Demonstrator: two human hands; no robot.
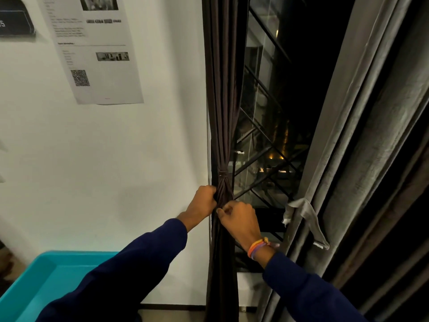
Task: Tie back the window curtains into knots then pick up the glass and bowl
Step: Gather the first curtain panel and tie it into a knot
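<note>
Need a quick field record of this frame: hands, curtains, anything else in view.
left hand: gripping dark curtain just below its tie band
right hand: pinching same curtain, beside left hand
grey curtain: hanging loose at right, grey strap dangling
window: dark outside, metal grille
wall: printed sheet
lower left: teal tub
glass, bowl: not in view

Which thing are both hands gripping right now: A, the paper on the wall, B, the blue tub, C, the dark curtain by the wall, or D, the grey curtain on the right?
C: the left hand and right hand both close on the dark curtain, just below its tie.
</note>
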